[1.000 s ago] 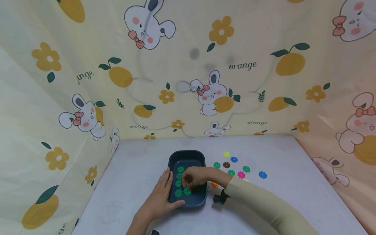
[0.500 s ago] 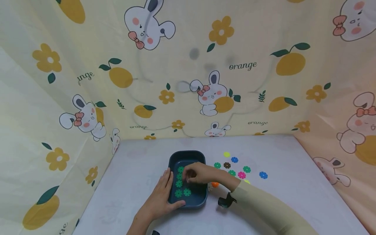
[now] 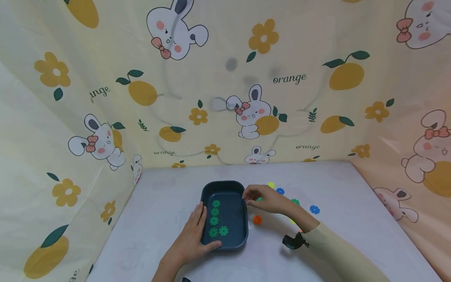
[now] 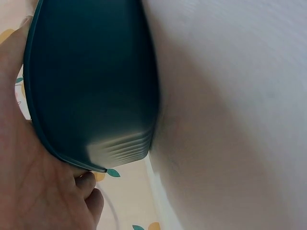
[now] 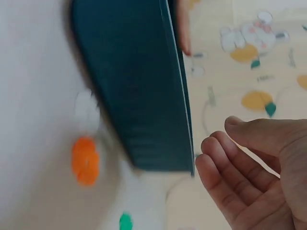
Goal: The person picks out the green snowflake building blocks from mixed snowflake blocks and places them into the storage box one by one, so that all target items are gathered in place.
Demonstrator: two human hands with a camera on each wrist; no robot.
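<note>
A dark blue tray stands on the white table, with several green snowflake discs lying flat inside. My left hand holds its near left corner, the thumb over the near rim and the fingers along the left side. Just past the right rim hovers my right hand, its fingers loosely bent. Between those fingertips nothing shows in the right wrist view. One green disc is partly hidden beneath that hand.
Loose discs lie right of the tray: an orange one, a blue one, another blue one, a yellow one. The right forearm covers others. A patterned cloth rises behind the table.
My right hand has lifted from above the green discs and moved right, out over the tray's right rim. The left hand and tray have stayed put.
</note>
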